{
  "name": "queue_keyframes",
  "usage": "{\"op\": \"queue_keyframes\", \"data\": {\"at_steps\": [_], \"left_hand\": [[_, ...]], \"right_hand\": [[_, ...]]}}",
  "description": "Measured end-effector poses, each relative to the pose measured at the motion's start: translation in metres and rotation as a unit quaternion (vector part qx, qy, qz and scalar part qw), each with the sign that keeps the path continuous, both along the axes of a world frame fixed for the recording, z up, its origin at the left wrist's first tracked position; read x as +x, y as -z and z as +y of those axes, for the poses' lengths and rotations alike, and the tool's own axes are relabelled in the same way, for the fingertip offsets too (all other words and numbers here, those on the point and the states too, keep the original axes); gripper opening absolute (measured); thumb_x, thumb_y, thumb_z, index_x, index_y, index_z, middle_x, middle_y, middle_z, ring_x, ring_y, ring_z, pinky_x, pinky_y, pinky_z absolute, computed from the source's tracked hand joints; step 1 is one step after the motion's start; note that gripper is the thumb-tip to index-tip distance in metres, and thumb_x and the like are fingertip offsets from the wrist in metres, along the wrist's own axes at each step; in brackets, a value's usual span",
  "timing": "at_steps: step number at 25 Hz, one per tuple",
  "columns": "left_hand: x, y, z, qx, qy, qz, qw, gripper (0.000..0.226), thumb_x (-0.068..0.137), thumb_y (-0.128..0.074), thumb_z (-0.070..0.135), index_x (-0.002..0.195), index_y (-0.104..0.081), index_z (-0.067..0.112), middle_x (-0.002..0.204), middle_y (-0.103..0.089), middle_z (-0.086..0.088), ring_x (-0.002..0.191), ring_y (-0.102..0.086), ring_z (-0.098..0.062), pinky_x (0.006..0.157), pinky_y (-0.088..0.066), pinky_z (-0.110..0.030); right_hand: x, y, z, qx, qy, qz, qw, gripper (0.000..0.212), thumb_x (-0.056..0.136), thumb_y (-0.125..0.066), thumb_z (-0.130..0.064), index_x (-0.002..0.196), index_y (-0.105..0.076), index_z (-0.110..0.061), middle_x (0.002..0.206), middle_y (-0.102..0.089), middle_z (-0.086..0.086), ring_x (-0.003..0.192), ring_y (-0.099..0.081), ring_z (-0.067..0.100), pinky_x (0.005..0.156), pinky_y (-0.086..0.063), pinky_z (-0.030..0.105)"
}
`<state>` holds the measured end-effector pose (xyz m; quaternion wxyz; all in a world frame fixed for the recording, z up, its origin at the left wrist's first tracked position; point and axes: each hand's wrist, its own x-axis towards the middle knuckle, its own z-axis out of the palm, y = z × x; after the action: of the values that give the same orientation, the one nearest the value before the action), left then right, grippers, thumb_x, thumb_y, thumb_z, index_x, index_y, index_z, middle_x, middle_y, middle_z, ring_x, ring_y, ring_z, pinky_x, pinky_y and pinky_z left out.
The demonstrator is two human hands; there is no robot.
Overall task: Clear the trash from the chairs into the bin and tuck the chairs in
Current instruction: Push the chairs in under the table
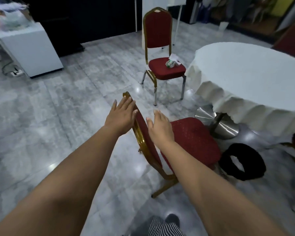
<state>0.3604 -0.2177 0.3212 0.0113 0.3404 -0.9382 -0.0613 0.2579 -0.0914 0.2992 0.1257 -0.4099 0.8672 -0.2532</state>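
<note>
Both arms reach forward from the bottom of the frame toward the near chair point(191, 138) at centre. The left hand point(121, 114) has its fingers straight and released, lying against the top of the gold-framed backrest; the right hand point(160, 126) is also released, fingers spread, in front of the red back padding, and whether it touches the padding cannot be told. This chair's seat shows nothing on it and points toward the worktop point(255, 77), a round one under a white cloth at the right of the frame, with a steel pedestal below. A bin point(243, 162) lined with a black bag stands on the floor just beside the seat, lower right. The far chair point(162, 53), upper centre, stands near the worktop's edge with its seat turned to it, and crumpled trash point(173, 62), white and green, lies on its seat. A white cabinet point(32, 48) sits at upper left on the grey marble floor point(66, 108)
</note>
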Motion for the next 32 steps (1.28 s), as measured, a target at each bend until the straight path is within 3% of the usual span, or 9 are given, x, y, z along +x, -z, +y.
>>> {"op": "queue_keyframes", "data": {"at_steps": [6,10,17,25,32], "left_hand": [[-0.006,0.015,-0.057,0.037,0.048,0.006,0.998,0.056,0.105,-0.013,0.039,0.157,-0.006,0.019,0.165,0.001,0.002,0.152,0.011,-0.014,0.123,0.008,-0.04],[-0.017,0.018,-0.081,0.054,0.096,0.008,0.994,0.055,0.106,-0.011,0.039,0.157,-0.008,0.021,0.165,-0.002,0.002,0.152,0.009,-0.014,0.122,0.008,-0.038],[-0.041,0.015,-0.128,0.118,0.264,0.002,0.957,0.053,0.106,-0.014,0.039,0.157,-0.014,0.022,0.165,-0.006,0.001,0.152,0.003,-0.013,0.122,0.003,-0.035],[-0.052,0.016,-0.146,0.133,0.38,0.004,0.915,0.052,0.107,-0.016,0.036,0.156,-0.018,0.02,0.165,-0.01,0.0,0.152,0.001,-0.015,0.123,-0.001,-0.036],[-0.071,0.03,-0.172,0.183,0.393,0.031,0.901,0.051,0.107,-0.017,0.036,0.156,-0.017,0.021,0.164,-0.011,0.002,0.152,0.002,-0.013,0.12,0.0,-0.031]], "right_hand": [[0.044,0.008,-0.056,-0.036,0.078,0.014,0.996,0.06,0.106,-0.022,-0.043,0.157,-0.019,-0.012,0.166,-0.017,0.005,0.153,-0.011,0.02,0.123,-0.011,0.036],[0.046,0.018,-0.071,-0.005,0.113,0.034,0.993,0.061,0.106,-0.02,-0.043,0.158,-0.017,-0.011,0.166,-0.014,0.006,0.154,-0.009,0.02,0.125,-0.011,0.038],[0.052,0.021,-0.08,0.014,0.174,0.101,0.979,0.071,0.099,-0.006,-0.049,0.157,-0.023,-0.013,0.165,-0.02,0.004,0.154,-0.011,0.017,0.125,-0.007,0.036],[0.069,0.017,-0.093,0.072,0.357,0.072,0.929,0.057,0.106,-0.015,-0.038,0.158,-0.017,-0.015,0.166,-0.015,0.0,0.154,-0.006,0.014,0.126,-0.007,0.036],[0.077,0.02,-0.102,0.06,0.441,0.053,0.894,0.058,0.101,-0.025,-0.027,0.158,-0.017,-0.014,0.166,-0.015,0.001,0.154,-0.008,0.014,0.126,-0.008,0.035]]}}
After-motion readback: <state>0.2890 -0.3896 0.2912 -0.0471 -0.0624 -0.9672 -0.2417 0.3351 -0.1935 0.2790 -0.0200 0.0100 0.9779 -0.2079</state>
